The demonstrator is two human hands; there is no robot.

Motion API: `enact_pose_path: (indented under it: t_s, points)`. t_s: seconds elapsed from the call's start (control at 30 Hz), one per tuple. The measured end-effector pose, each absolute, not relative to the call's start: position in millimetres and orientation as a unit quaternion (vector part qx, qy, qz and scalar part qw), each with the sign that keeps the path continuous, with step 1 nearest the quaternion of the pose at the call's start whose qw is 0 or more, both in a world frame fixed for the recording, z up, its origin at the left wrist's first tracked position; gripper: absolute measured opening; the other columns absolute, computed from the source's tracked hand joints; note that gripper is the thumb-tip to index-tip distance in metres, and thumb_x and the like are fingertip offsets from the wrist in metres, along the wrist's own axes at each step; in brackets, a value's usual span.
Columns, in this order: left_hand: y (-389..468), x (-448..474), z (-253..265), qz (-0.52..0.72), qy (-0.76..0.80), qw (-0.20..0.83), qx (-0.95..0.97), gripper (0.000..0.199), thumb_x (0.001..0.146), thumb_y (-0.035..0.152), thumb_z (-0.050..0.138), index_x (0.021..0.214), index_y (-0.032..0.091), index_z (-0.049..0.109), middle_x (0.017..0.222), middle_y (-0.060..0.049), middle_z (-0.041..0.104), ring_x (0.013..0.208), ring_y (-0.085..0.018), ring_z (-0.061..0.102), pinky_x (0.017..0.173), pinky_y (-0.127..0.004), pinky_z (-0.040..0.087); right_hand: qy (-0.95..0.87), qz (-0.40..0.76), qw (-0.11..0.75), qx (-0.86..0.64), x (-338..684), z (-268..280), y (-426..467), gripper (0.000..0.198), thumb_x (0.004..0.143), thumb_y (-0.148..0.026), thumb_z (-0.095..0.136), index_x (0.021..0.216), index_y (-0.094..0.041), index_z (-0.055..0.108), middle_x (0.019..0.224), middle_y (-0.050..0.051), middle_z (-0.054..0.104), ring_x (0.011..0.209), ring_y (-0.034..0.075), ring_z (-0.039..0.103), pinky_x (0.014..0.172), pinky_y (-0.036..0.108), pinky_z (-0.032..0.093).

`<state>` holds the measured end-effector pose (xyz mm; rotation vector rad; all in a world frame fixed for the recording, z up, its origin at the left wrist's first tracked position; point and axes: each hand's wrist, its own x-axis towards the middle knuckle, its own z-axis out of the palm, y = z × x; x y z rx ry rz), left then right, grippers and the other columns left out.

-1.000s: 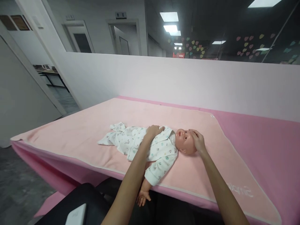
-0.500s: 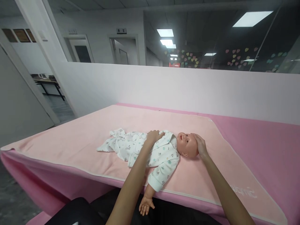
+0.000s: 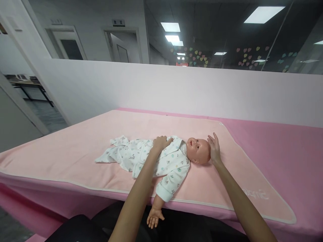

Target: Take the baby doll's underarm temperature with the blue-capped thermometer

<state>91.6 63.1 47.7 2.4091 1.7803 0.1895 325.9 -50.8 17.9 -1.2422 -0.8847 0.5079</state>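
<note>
Rest the left hand lightly on the doll's front and cushion its head with the right hand (both unclenched, gripping nothing).

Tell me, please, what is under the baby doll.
The baby doll lies on a peach blanket, itself spread over pink cloth. Whatever is directly beneath the baby doll is covered and cannot be seen.

Pink-draped tbl holds peach mat – w/ doll lying atop.
</note>
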Motion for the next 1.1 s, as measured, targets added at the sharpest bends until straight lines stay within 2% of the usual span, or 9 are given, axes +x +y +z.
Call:
enact_pose_path:
  t_s: [0.07,0.13,0.2,0.27,1.1]
  points:
    - [63.2,91.4,47.9,0.062,0.591,0.066,0.802,0.060,0.082,0.058,0.024,0.105,0.014,0.057,0.116,-0.015,0.055,0.108,-0.031,0.049,0.084,-0.040,0.039,-0.409,0.243,0.688,-0.548,325.2,17.1,-49.4,0.057,0.072,-0.048,0.053,0.121,-0.018,0.049,0.122,0.009,0.054,0.110,0.022,0.051,0.092,0.036,0.040]
    - [63.2,91.1,47.9,0.060,0.589,0.058,0.804,0.060,0.082,0.058,0.023,0.106,0.014,0.056,0.116,-0.015,0.055,0.109,-0.031,0.048,0.085,-0.040,0.038,-0.419,0.272,0.678,-0.540,323.5,17.5,-48.6,0.045,0.072,-0.048,0.053,0.101,-0.016,0.062,0.112,0.009,0.061,0.104,0.023,0.055,0.090,0.036,0.042]
    - [63.4,90.7,47.9,0.056,0.589,0.052,0.805,0.061,0.082,0.059,0.022,0.107,0.014,0.056,0.116,-0.015,0.056,0.109,-0.031,0.048,0.086,-0.040,0.038,-0.420,0.290,0.674,-0.534,321.0,19.5,-49.3,0.037,0.071,-0.048,0.053,0.087,-0.016,0.065,0.101,0.008,0.066,0.096,0.023,0.058,0.085,0.034,0.045]
    - [63.3,90.4,48.2,0.053,0.588,0.049,0.806,0.062,0.082,0.059,0.021,0.108,0.014,0.055,0.116,-0.015,0.056,0.110,-0.031,0.048,0.086,-0.040,0.038,-0.414,0.296,0.678,-0.530,318.4,22.9,-51.5,0.033,0.071,-0.047,0.054,0.082,-0.018,0.065,0.092,0.006,0.068,0.091,0.022,0.060,0.081,0.033,0.046]
    - [63.1,90.6,45.3,0.072,0.584,0.055,0.807,0.061,0.083,0.058,0.022,0.107,0.013,0.056,0.114,-0.016,0.056,0.109,-0.032,0.048,0.089,-0.041,0.036,-0.423,0.280,0.671,-0.541,316.8,27.6,-54.0,0.029,0.072,-0.043,0.051,0.076,-0.018,0.065,0.082,0.004,0.069,0.083,0.020,0.061,0.077,0.032,0.046]
